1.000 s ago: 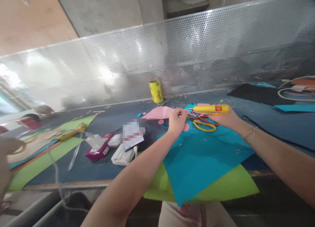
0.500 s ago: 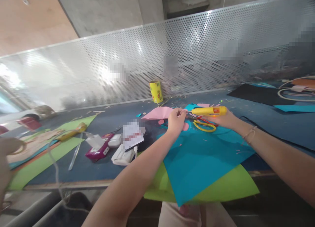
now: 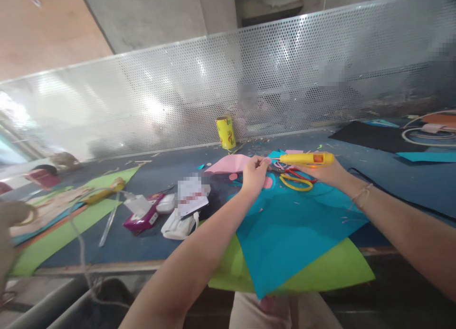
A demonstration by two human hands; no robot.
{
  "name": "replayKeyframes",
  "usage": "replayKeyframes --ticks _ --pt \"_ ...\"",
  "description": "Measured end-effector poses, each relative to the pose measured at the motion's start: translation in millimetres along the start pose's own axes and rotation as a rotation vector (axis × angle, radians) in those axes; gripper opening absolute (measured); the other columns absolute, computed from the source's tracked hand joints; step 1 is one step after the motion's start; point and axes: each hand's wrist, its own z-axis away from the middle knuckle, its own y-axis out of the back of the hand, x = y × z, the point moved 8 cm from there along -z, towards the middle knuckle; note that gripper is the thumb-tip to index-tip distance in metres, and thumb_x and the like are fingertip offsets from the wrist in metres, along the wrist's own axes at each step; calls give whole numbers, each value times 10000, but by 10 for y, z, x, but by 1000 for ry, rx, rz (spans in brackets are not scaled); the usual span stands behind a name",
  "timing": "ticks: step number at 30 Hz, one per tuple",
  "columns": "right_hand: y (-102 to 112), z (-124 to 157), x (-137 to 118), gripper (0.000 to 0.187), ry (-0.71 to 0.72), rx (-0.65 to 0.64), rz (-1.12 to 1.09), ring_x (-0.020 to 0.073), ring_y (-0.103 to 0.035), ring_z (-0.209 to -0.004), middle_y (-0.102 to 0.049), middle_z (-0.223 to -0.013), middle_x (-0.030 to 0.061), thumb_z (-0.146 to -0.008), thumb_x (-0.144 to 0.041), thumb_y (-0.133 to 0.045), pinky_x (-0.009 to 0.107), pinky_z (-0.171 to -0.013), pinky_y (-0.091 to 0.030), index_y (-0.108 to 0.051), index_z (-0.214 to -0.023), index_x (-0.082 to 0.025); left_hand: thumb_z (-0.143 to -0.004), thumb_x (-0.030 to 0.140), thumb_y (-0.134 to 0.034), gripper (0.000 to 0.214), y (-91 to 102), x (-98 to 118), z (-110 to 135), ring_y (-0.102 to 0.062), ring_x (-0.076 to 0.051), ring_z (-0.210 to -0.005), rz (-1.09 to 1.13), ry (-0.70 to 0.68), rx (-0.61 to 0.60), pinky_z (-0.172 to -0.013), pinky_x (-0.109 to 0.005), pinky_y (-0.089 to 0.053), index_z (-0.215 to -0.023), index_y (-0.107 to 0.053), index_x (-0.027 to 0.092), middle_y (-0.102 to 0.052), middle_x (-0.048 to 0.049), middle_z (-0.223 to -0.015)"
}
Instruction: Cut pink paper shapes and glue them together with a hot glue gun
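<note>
My right hand (image 3: 318, 173) is wrapped round a yellow glue gun (image 3: 302, 159), its thin nozzle pointing left and a small orange light showing beneath. Close to that nozzle, my left hand (image 3: 254, 172) is pinched; what lies between the fingertips is too small to make out. Below the glue gun lie scissors with red and yellow handles (image 3: 296, 182). A pink sheet (image 3: 228, 164) and pink discs (image 3: 268, 182) are by my left hand. Under my forearms a blue sheet (image 3: 285, 238) overlaps a green sheet (image 3: 331, 272) at the table's front edge.
A yellow tube (image 3: 226, 132) stands near the perforated metal screen (image 3: 185, 86). To the left are a purple power strip (image 3: 142, 219), a white adapter (image 3: 178, 227), a phone-like slab (image 3: 192, 198) and another yellow tool (image 3: 105, 192). A black sheet (image 3: 363, 140) lies right.
My right hand has drawn the glue gun slightly to the right, widening the gap from my left fingertips, and turned it a little. My left hand stays almost still.
</note>
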Motion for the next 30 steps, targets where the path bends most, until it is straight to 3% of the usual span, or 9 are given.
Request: replayKeyframes --ticks 5,10,30 --pt "-22 1 8 401 -41 -71 -17 262 -602 -1000 -674 -1027 82 -690 -346 -590 377 -910 -464 -646 -1037 -152 -718 311 -541 156 -3 -11 6 -544 -120 -626 -4 19 -4 -643 -253 -416 -664 -563 166 -588 -1 -607" --pt "28 -4 12 403 -81 -26 0 259 -622 -962 -683 -1006 75 -678 -366 -580 379 -882 -485 -656 -1006 -145 -721 303 -533 151 -8 -1 11 -537 -118 -616 -4 8 -5 -637 -250 -413 -658 -550 167 -582 -2 -601" --pt "1 0 -24 418 -45 -55 6 248 -605 -1000 -673 -1029 102 -688 -347 -573 346 -912 -462 -639 -1037 -128 -731 288 -525 151 -30 20 18 -528 -112 -615 -31 -11 -18 -623 -240 -405 -656 -556 161 -572 3 -595"
